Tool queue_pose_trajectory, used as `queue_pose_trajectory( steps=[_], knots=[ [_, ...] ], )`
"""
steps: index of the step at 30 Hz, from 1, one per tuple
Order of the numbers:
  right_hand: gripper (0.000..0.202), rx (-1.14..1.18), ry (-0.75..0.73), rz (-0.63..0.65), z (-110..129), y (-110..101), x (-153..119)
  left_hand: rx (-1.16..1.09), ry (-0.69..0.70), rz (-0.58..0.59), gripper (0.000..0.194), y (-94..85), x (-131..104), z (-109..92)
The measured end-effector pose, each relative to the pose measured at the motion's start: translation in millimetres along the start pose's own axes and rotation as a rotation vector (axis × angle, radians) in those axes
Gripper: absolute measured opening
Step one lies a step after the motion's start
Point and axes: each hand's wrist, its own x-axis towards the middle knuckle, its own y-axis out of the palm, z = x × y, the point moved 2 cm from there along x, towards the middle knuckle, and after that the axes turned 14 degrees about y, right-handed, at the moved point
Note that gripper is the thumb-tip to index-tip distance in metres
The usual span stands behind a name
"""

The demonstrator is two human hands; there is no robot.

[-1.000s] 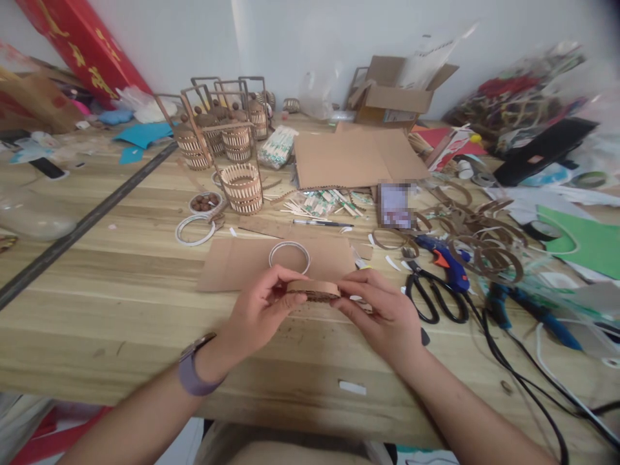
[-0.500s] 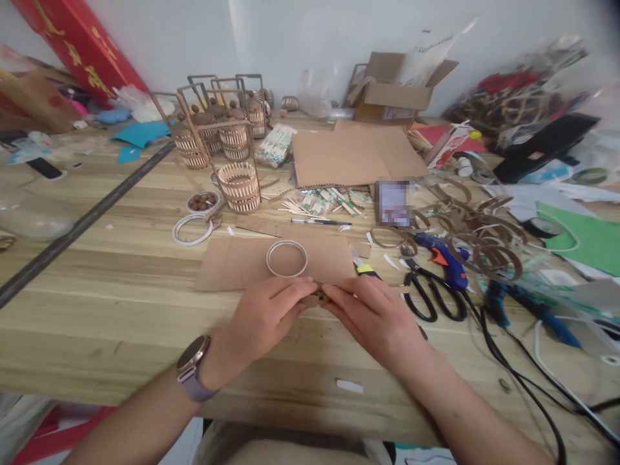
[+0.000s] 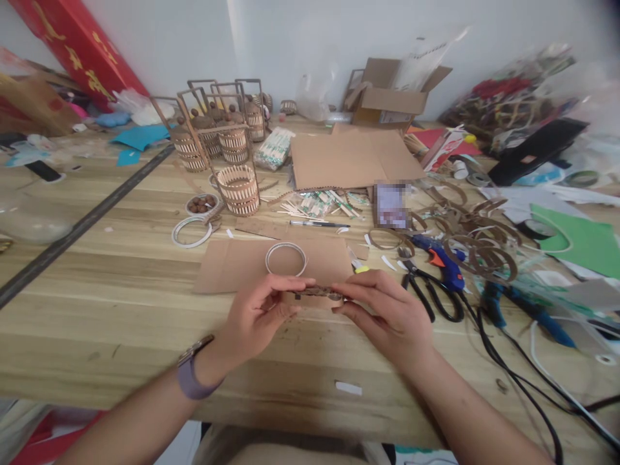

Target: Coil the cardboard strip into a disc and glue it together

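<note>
Between my two hands is a short strip of brown cardboard [image 3: 317, 298] with a dark, uneven upper edge. My left hand [image 3: 259, 316] pinches its left end between thumb and fingers. The right end is pinched the same way by my right hand [image 3: 387, 316]. Fingers cover both ends of the strip. Just beyond it, a ring of tape [image 3: 267, 259] lies on a flat cardboard piece [image 3: 225, 265]. A yellow-tipped cutter [image 3: 359, 266] is partly hidden behind my right hand.
Black-handled scissors [image 3: 448, 307], a blue glue gun [image 3: 448, 266] and curled brown strips [image 3: 504, 258] crowd the right side. A small slatted basket [image 3: 237, 190] and a bowl of brown balls [image 3: 202, 204] stand at the left. A white scrap [image 3: 349, 387] lies near the front edge.
My hands have moved apart, with the right hand shifting rightward, so more of the cardboard strip shows between them. My left wrist has turned. The objects on the table stay put.
</note>
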Motion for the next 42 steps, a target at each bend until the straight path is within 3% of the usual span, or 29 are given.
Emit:
queue_pose_trajectory(
  steps=[5,10,13,16,18,23,32,34,38,42],
  knots=[
    [0.017,-0.005,-0.036,-0.038,2.5,-1.4,-2.6,-0.222,-0.066,-0.041,0.014,3.7,-1.0,5.3],
    [0.018,-0.138,-0.077,-0.08,-4.3,-1.6,-8.2,-0.24,-0.041,0.129,0.021,3.0,4.0,5.0],
    [0.02,-0.199,-0.148,-0.104,-7.3,-0.5,-9.4,-0.033,-0.086,0.194,0.049,0.7,8.7,4.6],
    [0.021,-0.261,-0.294,-0.061,-3.2,3.8,-9.3,0.156,-0.247,0.179,0.084,2.0,12.0,4.5],
    [0.021,-0.278,-0.363,-0.011,0.7,7.9,-9.7,0.276,-0.324,0.188,0.094,5.2,12.8,4.2],
    [0.027,-0.238,-0.386,0.072,4.0,16.6,-11.8,0.434,-0.34,0.221,0.072,11.4,12.9,4.2],
    [0.024,-0.242,-0.437,0.018,14.2,15.7,-12.0,0.228,-0.313,0.218,0.064,6.5,15.8,-2.4],
    [0.021,-0.205,-0.4,-0.013,12.2,15.8,-15.5,0.209,-0.265,0.198,0.064,5.4,16.4,-3.4],
    [0.012,-0.042,-0.126,-0.085,0.2,17.8,-18.9,0.193,-0.237,0.173,0.068,3.7,16.0,-1.5],
    [0.016,0.024,0.08,-0.042,-5.8,21.2,-15.1,0.174,-0.26,0.174,0.069,3.6,15.4,0.9]
  ],
)
